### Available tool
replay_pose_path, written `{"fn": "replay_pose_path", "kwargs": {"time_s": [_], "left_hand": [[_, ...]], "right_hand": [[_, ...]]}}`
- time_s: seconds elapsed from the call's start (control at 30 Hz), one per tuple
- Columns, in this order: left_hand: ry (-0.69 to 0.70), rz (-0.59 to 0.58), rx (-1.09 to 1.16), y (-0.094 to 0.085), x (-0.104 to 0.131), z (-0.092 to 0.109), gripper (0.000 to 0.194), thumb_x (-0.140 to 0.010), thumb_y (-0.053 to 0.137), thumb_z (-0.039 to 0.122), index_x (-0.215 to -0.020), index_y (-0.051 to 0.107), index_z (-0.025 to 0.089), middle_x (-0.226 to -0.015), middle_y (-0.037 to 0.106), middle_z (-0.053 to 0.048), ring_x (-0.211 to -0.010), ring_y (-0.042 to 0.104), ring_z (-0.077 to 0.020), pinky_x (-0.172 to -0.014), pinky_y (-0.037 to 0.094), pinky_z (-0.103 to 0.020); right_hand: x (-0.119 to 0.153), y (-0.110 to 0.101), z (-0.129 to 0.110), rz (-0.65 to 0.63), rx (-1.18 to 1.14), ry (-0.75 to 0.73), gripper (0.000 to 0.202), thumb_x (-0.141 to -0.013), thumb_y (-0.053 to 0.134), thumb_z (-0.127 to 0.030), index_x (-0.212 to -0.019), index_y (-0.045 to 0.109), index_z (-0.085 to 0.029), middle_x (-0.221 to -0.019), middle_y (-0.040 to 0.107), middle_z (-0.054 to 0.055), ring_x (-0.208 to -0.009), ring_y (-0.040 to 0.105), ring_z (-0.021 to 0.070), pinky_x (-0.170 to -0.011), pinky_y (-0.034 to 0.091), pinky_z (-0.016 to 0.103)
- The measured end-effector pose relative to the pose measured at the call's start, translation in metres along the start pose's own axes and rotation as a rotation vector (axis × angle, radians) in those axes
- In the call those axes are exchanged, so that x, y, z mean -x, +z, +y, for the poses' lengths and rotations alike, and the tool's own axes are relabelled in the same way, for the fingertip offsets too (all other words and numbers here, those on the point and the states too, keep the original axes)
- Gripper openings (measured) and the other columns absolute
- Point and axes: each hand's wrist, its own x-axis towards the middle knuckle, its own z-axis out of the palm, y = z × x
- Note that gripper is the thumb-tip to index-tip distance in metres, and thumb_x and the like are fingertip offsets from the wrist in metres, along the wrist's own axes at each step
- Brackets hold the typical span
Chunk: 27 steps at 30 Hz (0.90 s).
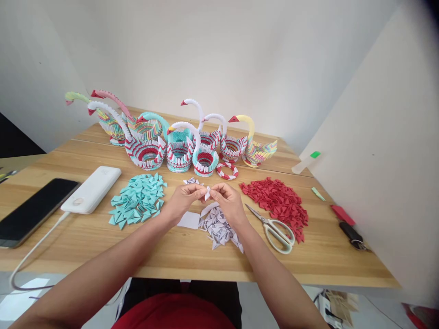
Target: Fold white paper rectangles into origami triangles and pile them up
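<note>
Between the fingertips of both hands is a small folded white paper piece [207, 193]. My left hand [187, 198] pinches it from the left, and my right hand [226, 198] from the right. Below them lies a heap of folded white paper triangles [219, 226], partly under my right wrist. Flat white paper slips [189, 220] rest beside the heap. A small group of white pieces [192, 181] sits just beyond my left fingers. Turquoise folded triangles [139, 198] are piled to the left, red ones [277, 201] to the right.
Several folded-paper swans [147, 157] stand along the back, with a red-and-white paper ring [227, 171] before them. Scissors [274, 230] lie right of my hand. A white power bank [92, 189], cable and phone [36, 210] are left; a glue bottle [306, 162] and black-handled tool [351, 234] right.
</note>
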Motion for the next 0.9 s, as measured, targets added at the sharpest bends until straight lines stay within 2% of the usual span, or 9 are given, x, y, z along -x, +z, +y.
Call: {"fn": "replay_pose_path", "kwargs": {"time_s": [0.27,0.43,0.53,0.73,0.9], "left_hand": [[-0.038,-0.028,0.054,-0.0014,-0.0009,-0.0019,0.026,-0.078,0.065,0.036,-0.063,0.063,0.015,-0.065,0.062,-0.001,-0.066,0.056,-0.0133,-0.073,0.045,-0.028],[0.064,0.07,-0.16,0.0,0.0005,0.0025,0.02,-0.078,0.064,0.031,-0.065,0.063,0.015,-0.065,0.063,0.0,-0.065,0.055,-0.0137,-0.066,0.043,-0.026],[0.136,0.119,-0.287,0.0008,0.002,0.0031,0.017,-0.079,0.063,0.03,-0.069,0.065,0.016,-0.07,0.065,-0.001,-0.069,0.056,-0.015,-0.066,0.043,-0.026],[0.133,0.03,-0.237,-0.0008,0.002,0.0006,0.025,-0.085,0.056,0.031,-0.066,0.059,0.015,-0.066,0.059,0.0,-0.067,0.052,-0.0132,-0.067,0.041,-0.025],[0.16,0.05,-0.307,-0.0001,0.0019,0.0021,0.024,-0.085,0.056,0.032,-0.068,0.059,0.015,-0.067,0.057,0.0,-0.068,0.05,-0.0132,-0.066,0.039,-0.024]], "right_hand": [[0.0003,-0.0021,0.0025,-0.033,-0.018,0.01,0.018,-0.078,0.067,-0.037,-0.076,0.06,-0.02,-0.067,0.067,-0.001,-0.065,0.063,0.0143,-0.066,0.052,0.029],[-0.0001,-0.0028,0.0061,-0.009,0.07,0.0,0.016,-0.078,0.068,-0.033,-0.076,0.061,-0.019,-0.07,0.066,-0.002,-0.066,0.061,0.0127,-0.065,0.05,0.027],[-0.0001,-0.0026,0.0059,-0.002,0.097,-0.008,0.015,-0.078,0.067,-0.032,-0.076,0.061,-0.019,-0.07,0.065,-0.002,-0.064,0.059,0.0121,-0.063,0.048,0.026],[0.0012,-0.0028,0.0043,-0.015,0.135,-0.049,0.015,-0.079,0.066,-0.033,-0.077,0.061,-0.019,-0.069,0.066,-0.002,-0.064,0.059,0.0125,-0.062,0.048,0.026],[0.0004,-0.0041,0.007,-0.017,0.124,-0.032,0.015,-0.079,0.067,-0.032,-0.077,0.061,-0.019,-0.07,0.065,-0.002,-0.065,0.058,0.0117,-0.061,0.046,0.025]]}}
